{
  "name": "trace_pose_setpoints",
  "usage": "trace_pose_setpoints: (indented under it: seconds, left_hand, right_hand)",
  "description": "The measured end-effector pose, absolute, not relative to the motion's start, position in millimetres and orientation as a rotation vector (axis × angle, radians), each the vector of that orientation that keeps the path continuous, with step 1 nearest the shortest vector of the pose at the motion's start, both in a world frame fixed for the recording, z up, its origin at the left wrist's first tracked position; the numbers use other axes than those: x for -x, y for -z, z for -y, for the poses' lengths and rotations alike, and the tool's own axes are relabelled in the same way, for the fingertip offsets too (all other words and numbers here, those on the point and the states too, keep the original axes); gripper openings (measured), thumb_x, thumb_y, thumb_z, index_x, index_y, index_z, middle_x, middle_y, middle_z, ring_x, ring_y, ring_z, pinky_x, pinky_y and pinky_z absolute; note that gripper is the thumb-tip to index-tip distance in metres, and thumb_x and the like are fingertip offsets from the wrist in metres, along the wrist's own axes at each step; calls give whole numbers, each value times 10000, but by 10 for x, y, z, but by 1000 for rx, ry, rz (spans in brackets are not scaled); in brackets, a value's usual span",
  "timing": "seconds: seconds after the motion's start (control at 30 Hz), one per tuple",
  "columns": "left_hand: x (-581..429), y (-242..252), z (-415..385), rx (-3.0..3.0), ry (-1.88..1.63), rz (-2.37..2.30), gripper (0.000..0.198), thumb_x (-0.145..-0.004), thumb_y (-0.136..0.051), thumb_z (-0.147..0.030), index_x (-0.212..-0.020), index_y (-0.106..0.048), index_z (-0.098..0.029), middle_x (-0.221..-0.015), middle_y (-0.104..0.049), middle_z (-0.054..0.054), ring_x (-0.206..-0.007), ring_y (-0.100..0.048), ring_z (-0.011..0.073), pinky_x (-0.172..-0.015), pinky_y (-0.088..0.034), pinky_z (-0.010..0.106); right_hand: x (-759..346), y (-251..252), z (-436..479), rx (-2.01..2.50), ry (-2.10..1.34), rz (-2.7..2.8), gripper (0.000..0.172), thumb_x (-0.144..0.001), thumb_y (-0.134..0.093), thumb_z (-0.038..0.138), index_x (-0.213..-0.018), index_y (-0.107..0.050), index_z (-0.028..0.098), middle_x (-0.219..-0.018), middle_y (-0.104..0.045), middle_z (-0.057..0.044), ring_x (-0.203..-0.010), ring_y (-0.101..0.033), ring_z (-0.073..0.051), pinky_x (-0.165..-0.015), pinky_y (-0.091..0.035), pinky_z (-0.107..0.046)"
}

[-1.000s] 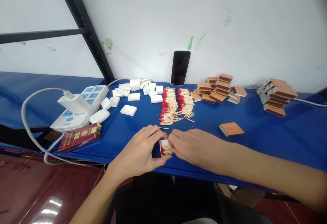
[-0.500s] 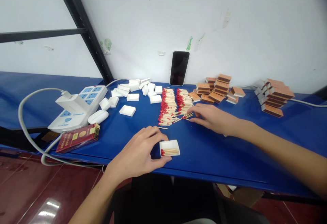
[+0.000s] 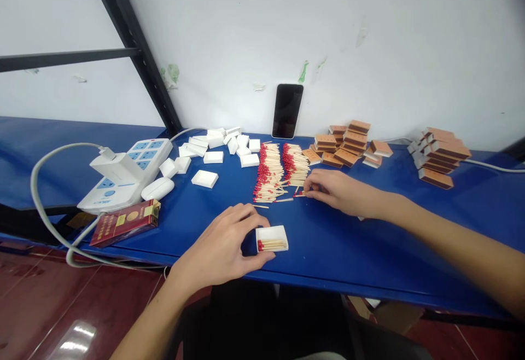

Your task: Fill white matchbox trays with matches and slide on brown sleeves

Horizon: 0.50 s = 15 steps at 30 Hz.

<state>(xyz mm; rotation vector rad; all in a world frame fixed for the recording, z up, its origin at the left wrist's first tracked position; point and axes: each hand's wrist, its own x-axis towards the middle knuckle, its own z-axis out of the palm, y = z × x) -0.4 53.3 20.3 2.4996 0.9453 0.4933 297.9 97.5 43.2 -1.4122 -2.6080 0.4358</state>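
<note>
My left hand [image 3: 223, 248] curls around the left side of a small white matchbox tray [image 3: 272, 238] near the front edge of the blue table [image 3: 410, 234]; a few red-tipped matches lie in the tray. My right hand [image 3: 342, 191] rests at the near right corner of the heap of loose matches [image 3: 279, 171], its fingertips pinched on a few sticks there. Behind the hands, the match heap lies in two rows.
Empty white trays [image 3: 213, 149] lie scattered at back left. Orange matchbox sleeves are stacked at back middle [image 3: 346, 144] and back right [image 3: 441, 155]. A phone [image 3: 287, 110] leans on the wall. A power strip [image 3: 127, 171], a white case [image 3: 158, 187] and a red pack [image 3: 125, 221] sit at left.
My right hand left the tray and reached back to the match heap, where its fingers have closed on some sticks. The left hand has stayed at the tray.
</note>
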Motion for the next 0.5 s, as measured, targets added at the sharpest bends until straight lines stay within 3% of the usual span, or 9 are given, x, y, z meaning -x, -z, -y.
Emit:
trace_pose_setpoints:
  seconds: [0.17,0.5]
  left_hand:
    - [7,-204,-531,-2499,-505,-944,303,-854,-697,-378,-1106,-609,-233,-1089,-607,52,-1031,-593,243,-915,-490,382]
    - [13,-205,-535,-2497,-497,-933,295,-864,-689,-382,-1103,-603,-231,-1085,-599,56,-1035,-582,242,-903,-486,367]
  right_hand:
    - [-2935,-502,-755,1476,-586,2646,189,-977,-448,341,-901,-560,211,-885,-594,-37,-764,-548,-181,-682,-418,-304]
    - [-2884,-575,-670,1353,-484,2806,108,-953,-460,252,-876,-522,208,-878,-594,-29,-689,-535,-157,-618,-388,-289]
